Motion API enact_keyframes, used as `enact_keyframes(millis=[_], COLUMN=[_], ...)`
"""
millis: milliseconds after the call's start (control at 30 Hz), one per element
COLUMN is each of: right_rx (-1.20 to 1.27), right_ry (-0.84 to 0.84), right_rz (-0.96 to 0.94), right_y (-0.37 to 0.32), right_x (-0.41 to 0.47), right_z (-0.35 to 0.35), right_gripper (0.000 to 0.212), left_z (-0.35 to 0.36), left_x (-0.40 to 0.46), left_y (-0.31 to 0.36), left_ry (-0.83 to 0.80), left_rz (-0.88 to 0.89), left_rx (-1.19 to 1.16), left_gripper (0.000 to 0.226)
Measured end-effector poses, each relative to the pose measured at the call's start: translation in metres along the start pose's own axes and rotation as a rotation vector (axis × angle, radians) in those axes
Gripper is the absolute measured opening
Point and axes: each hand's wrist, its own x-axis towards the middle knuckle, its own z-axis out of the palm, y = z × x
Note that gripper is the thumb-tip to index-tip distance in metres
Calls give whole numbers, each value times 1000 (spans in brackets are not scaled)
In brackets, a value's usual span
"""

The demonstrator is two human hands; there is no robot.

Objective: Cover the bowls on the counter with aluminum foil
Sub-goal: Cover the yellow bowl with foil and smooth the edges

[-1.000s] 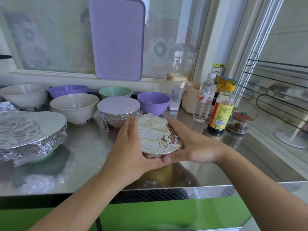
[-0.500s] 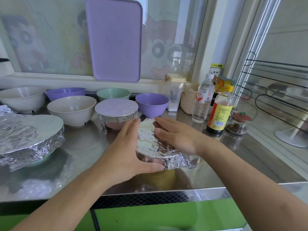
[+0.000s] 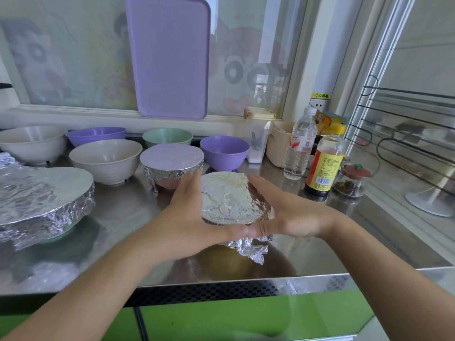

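A small bowl covered in crinkled aluminum foil [image 3: 227, 196] sits at the middle of the steel counter [image 3: 123, 217]. My left hand [image 3: 187, 217] cups its left side and my right hand [image 3: 285, 212] cups its right side, fingers wrapped round the rim and pressing the foil. A loose foil corner [image 3: 253, 251] hangs below the hands. Behind it stands a foil-covered bowl [image 3: 172, 163]. A large foil-covered dish [image 3: 41, 200] lies at the left. Uncovered bowls line the back: two cream [image 3: 105, 159] [image 3: 30, 142], two purple [image 3: 224, 153] [image 3: 97, 135], one green [image 3: 167, 136].
A water bottle [image 3: 299, 148], a sauce bottle [image 3: 323, 166] and a small glass jar [image 3: 352, 180] stand at the right. A clear container [image 3: 258, 139] and a beige tub [image 3: 279, 146] sit by the window. A purple tray [image 3: 170, 57] leans on the glass. A wire rack [image 3: 406, 134] is at far right.
My right hand has come off the top of the foil and gone back to the bowl's right side. Both hands now cup the rim, thumbs meeting in front.
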Motion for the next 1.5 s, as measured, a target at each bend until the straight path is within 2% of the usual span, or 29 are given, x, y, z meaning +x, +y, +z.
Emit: enact_keyframes(millis=[100,167,267,367,467,533,600,633,700,800,1000,1167,1233,1300,1367,1433,1500], right_rx=[-67,-119,-173,-148,-91,6,67,99,128,-70,-331,-303,-250,-163,-66,39,179], right_ry=[32,62,108,74,-30,-89,-76,-31,138,272,127,117,116,82,22,-36,-56], right_rz=[-1,-5,15,22,73,69,43,43,96,104,71,140,139,123,68,25,9], right_y=[-1,1,3,5,4,-1,-6,-8,-11,-16,-30,-31,-30,-30,-25,-14,-4], right_x=[0,2,3,2,-3,-7,-3,1,12,27,43,44,40,31,21,13,9], right_z=[5,10,15,13,2,-10,-13,-13,-8,2,7,7,6,2,-4,-8,-10], right_gripper=[114,115,127,133,131,118,93,85,85,67,52,60,63,67,75,87,90], left_z=[18,24,28,31,31,30,29,28,26,24,25,22,18,15,13,11,11], left_x=[1,2,0,-2,-1,-1,0,0,-1,-1,1,1,1,4,6,6,6], left_y=[-5,-8,-9,-9,-10,-9,-10,-11,-11,-11,-14,-17,-19,-24,-29,-32,-33], left_ry=[107,156,214,248,266,256,248,242,221,195,200,185,162,156,141,111,109], left_rz=[0,13,38,39,36,27,25,21,4,-5,15,49,59,78,87,91,94], left_rx=[32,31,36,51,55,58,56,55,59,65,89,72,46,20,-2,-41,-70], left_gripper=[141,146,150,152,150,155,154,154,155,158,161,153,136,111,98,106,115])
